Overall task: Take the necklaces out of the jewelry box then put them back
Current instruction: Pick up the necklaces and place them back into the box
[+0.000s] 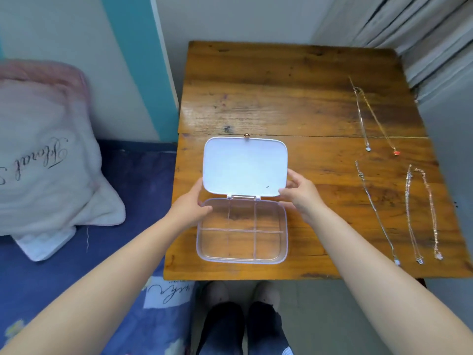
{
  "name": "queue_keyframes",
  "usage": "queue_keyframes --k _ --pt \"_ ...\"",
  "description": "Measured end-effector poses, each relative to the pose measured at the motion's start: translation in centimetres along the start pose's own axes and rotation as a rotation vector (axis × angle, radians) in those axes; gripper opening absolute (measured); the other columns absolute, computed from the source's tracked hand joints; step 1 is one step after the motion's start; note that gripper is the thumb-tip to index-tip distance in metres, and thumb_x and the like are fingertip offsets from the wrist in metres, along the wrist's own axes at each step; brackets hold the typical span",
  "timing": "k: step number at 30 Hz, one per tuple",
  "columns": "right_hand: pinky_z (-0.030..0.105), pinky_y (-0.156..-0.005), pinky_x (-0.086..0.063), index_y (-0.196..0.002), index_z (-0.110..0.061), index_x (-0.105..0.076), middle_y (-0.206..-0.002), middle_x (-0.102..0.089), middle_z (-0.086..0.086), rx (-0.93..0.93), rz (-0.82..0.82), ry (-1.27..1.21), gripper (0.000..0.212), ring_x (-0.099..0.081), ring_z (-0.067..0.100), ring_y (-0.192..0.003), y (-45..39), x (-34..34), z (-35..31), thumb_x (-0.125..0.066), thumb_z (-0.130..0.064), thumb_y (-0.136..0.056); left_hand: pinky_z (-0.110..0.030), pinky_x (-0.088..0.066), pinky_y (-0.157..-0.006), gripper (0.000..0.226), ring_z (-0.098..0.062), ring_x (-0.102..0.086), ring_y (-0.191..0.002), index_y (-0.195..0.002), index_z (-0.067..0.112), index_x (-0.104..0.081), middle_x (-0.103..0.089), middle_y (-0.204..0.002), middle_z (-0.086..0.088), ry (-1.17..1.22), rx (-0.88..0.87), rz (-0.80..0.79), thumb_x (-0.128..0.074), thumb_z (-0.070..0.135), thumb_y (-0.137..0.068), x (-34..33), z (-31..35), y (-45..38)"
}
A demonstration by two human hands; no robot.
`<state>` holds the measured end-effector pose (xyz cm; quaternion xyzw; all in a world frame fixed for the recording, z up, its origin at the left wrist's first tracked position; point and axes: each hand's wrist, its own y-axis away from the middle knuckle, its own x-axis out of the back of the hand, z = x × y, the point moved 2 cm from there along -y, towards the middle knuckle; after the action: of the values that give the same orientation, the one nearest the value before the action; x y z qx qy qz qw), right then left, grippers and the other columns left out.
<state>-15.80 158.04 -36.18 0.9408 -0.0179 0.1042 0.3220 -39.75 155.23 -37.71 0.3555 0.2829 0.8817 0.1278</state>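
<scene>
A clear plastic jewelry box [242,260] with several empty compartments sits near the front edge of the wooden table [294,93]. Its white lid [244,166] stands open, hinged at the far side. My left hand [190,203] grips the lid's lower left corner and the box's rim. My right hand [300,192] grips the lid's lower right corner. Several necklaces lie stretched out on the table's right side: a gold one with a red pendant [378,121], a silver one [362,119], a long silver chain [377,213] and a doubled chain pair [422,213].
A bed with a blue cover [122,190] and a white-pink pillow [46,155] lies left of the table. White slatted panels [422,34] stand at the back right. My feet in dark shoes [243,326] are under the table's front edge.
</scene>
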Motion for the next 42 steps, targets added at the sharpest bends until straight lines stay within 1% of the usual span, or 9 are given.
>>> queue_keyframes --k 4,8,14,18,22,26,31,36,42 --pt "0.031 -0.07 -0.052 -0.139 -0.018 -0.032 -0.112 -0.057 0.007 -0.033 -0.044 -0.02 0.071 -0.059 0.023 -0.093 -0.7 0.5 0.0 -0.04 0.021 -0.08 -0.027 -0.047 -0.055 0.084 -0.017 -0.053 -0.068 -0.144 0.036 -0.01 -0.051 -0.073 0.003 -0.083 -0.018 0.035 -0.053 0.001 -0.081 0.1 1.1 -0.8" --pt "0.033 -0.083 -0.045 -0.136 -0.015 -0.034 -0.122 -0.05 -0.003 0.07 0.001 0.003 0.068 -0.05 0.016 -0.107 -2.8 2.0 -1.8 -0.035 0.02 -0.078 -0.031 -0.045 -0.056 0.078 -0.026 -0.054 -0.073 -0.143 0.029 -0.017 -0.05 -0.071 -0.001 -0.085 -0.059 0.085 -0.049 -0.004 -0.08 -0.8 4.5 -2.4" --pt "0.03 -0.087 -0.041 -0.127 -0.016 -0.045 -0.134 -0.052 0.008 0.18 0.058 0.139 0.052 -0.047 0.023 -0.121 -6.3 5.7 -4.2 -0.042 0.008 -0.081 -0.03 -0.039 -0.064 0.072 -0.036 -0.057 -0.092 -0.139 0.027 -0.029 -0.063 -0.101 -0.018 -0.052 -0.09 0.158 -0.044 -0.005 -0.077 -1.8 9.6 -7.4" --pt "0.042 -0.108 -0.034 -0.134 -0.02 -0.037 -0.143 -0.042 0.002 0.134 0.042 0.156 0.06 -0.038 0.021 -0.131 -7.2 7.7 -3.8 -0.036 0.01 -0.083 -0.031 -0.037 -0.065 0.053 -0.036 -0.056 -0.095 -0.126 0.014 -0.046 -0.063 -0.102 -0.019 -0.1 -0.076 0.178 -0.044 -0.006 -0.077 -2.3 11.4 -8.6" --pt "0.044 -0.113 -0.03 -0.143 -0.014 -0.017 -0.151 -0.03 0.004 0.091 0.062 0.147 0.061 -0.03 0.021 -0.137 -5.6 8.9 -2.4 -0.042 0.0 -0.089 -0.043 -0.043 -0.08 0.033 -0.04 -0.045 -0.113 -0.113 0.002 -0.046 -0.049 -0.123 -0.023 -0.237 -0.05 0.269 -0.05 0.0 -0.08 -3.0 12.2 -6.7" --pt "0.041 -0.106 -0.039 -0.137 -0.011 -0.034 -0.133 -0.05 0.005 0.102 0.156 0.079 0.048 -0.049 0.02 -0.121 -1.2 11.8 1.5 -0.045 -0.003 -0.091 -0.048 -0.034 -0.101 0.046 -0.037 -0.029 -0.131 -0.126 0.006 -0.047 -0.037 -0.141 -0.021 -0.318 -0.309 0.38 -0.056 0.008 -0.081 -6.8 14.1 -2.4" --pt "0.018 -0.074 -0.051 -0.118 -0.008 -0.054 -0.107 -0.061 0.005 0.049 0.343 0.048 0.031 -0.06 0.012 -0.091 4.2 19.6 8.5 -0.043 0.001 -0.091 -0.045 -0.048 -0.082 0.025 -0.04 -0.052 -0.111 -0.097 -0.002 -0.065 -0.061 -0.115 -0.023 -0.402 -0.674 0.213 -0.061 0.0 -0.072 -14.4 17.8 1.1" --pt "0.005 -0.059 -0.052 -0.105 -0.009 -0.058 -0.098 -0.062 0.012 0.02 0.518 -0.016 0.023 -0.06 0.023 -0.089 6.1 28.8 13.7 -0.043 0.002 -0.091 -0.038 -0.046 -0.087 0.028 -0.03 -0.048 -0.11 -0.111 0.009 -0.06 -0.058 -0.119 -0.009 -0.448 -0.612 0.068 -0.051 0.013 -0.085 -21.8 20.2 2.0" --pt "0.031 -0.082 -0.049 -0.102 -0.01 -0.062 -0.085 -0.064 -0.004 0.014 0.421 0.19 0.02 -0.062 0.018 -0.088 5.9 34.7 16.4 -0.047 -0.004 -0.089 -0.041 -0.05 -0.079 0.025 -0.033 -0.055 -0.101 -0.105 0.004 -0.064 -0.064 -0.107 -0.015 -0.289 -0.441 0.098 -0.057 0.007 -0.082 -29.0 21.1 5.7"
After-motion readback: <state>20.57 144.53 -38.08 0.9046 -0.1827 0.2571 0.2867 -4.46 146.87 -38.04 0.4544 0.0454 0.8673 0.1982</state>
